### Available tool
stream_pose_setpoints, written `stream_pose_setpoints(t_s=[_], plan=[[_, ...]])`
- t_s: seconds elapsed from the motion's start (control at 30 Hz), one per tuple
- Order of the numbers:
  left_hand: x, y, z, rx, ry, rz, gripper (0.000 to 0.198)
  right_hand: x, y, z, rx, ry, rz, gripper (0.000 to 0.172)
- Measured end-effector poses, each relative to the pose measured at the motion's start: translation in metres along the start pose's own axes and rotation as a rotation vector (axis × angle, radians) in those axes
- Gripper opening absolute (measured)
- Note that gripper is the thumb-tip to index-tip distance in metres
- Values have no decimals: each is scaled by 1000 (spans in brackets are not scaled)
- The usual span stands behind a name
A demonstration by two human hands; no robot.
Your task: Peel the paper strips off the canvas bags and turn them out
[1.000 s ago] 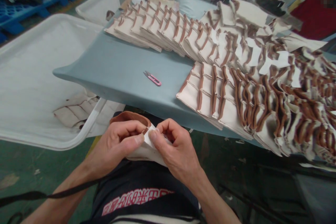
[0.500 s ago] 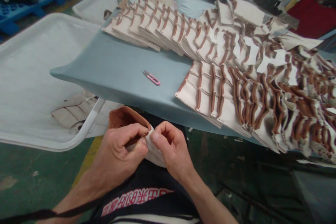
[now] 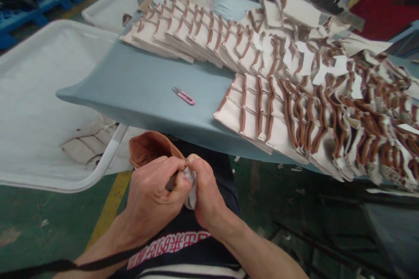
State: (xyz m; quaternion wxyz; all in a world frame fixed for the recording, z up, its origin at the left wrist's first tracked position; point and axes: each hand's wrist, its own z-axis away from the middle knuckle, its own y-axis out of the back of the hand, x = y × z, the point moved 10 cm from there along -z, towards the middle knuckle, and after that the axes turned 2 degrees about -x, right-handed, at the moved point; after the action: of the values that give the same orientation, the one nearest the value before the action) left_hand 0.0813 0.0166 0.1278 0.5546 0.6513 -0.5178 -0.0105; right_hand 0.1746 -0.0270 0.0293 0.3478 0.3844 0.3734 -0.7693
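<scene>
Over my lap, my left hand (image 3: 153, 196) and my right hand (image 3: 204, 194) are both closed on one cream fabric piece with a brown lining (image 3: 147, 148). Thumbs and forefingers pinch its edge together where the two hands meet. The brown part sticks up behind my left hand; a white bit shows between the hands. A small pink thread snipper (image 3: 183, 96) lies alone on the grey-blue table (image 3: 131, 87) ahead of me.
Rows of overlapping cream pieces with brown trim (image 3: 278, 109) cover the table's right and back. A large white bin (image 3: 36, 109) at my left holds a few such pieces (image 3: 87, 139). Green floor with a yellow line lies below.
My hands have drawn closer together and bunched the piece, so less white fabric shows and more brown lining stands up. The view has shifted slightly.
</scene>
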Motion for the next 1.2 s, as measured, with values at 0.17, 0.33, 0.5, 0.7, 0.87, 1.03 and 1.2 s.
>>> stream_pose_setpoints(t_s=[0.17,0.33,0.5,0.7,0.87,1.03,1.2], plan=[[-17,0,-12,-166,148,369,22,0,-9,-7,-137,-70,34,27],[-14,11,-30,-290,182,533,24,-42,19,-19,-119,188,284,27],[0,20,-37,-348,56,547,24,-137,0,18,-262,768,609,23],[8,26,-31,-352,-10,392,20,-158,-50,40,-579,989,1011,16],[9,35,-27,-294,8,308,13,-146,-60,29,-693,838,1076,22],[8,35,-27,-245,-48,264,14,-136,-58,20,-724,590,961,22],[8,36,-27,-164,-128,203,16,-121,-47,10,-696,426,856,20]])
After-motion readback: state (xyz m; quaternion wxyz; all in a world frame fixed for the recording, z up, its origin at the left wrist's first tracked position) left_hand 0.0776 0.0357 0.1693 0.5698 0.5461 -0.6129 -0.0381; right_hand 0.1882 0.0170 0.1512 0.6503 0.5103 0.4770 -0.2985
